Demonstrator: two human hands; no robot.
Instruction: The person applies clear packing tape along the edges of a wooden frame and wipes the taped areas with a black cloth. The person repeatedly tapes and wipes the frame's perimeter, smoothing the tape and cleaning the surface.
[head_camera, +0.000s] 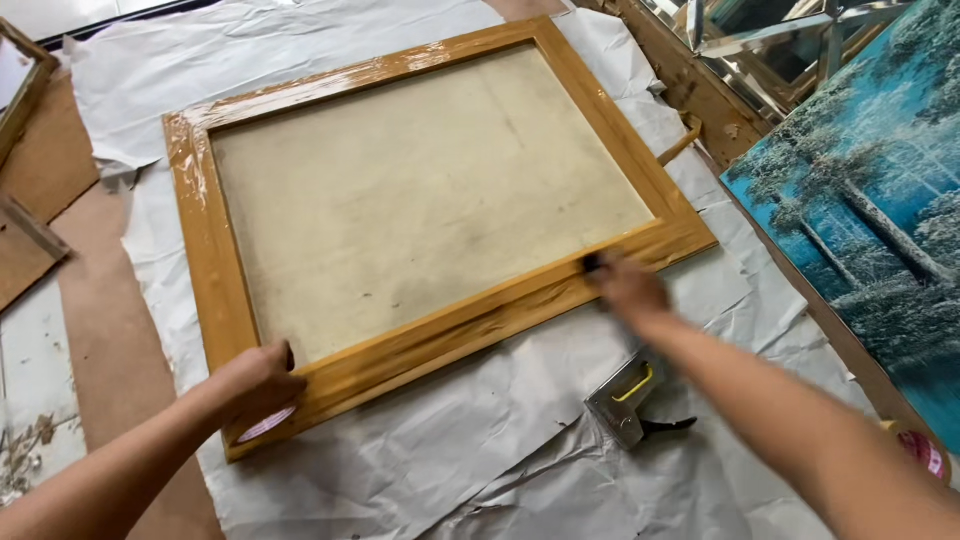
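A large wooden picture frame (205, 250) lies face down on crumpled white paper, its beige backing board (420, 200) facing up and clear tape shining along its top and left rails. My left hand (255, 385) rests on the frame's near left corner, holding a roll of tape (266, 424) against it. My right hand (625, 285) is blurred and presses on the near rail close to the right corner, with something small and dark at its fingertips.
A metal staple gun (625, 395) with a yellow part lies on the white paper (480, 460) near my right forearm. A blue forest painting (870, 200) stands at the right. Another tape roll (925, 450) sits below it. Wooden frames (25, 90) lie at the left.
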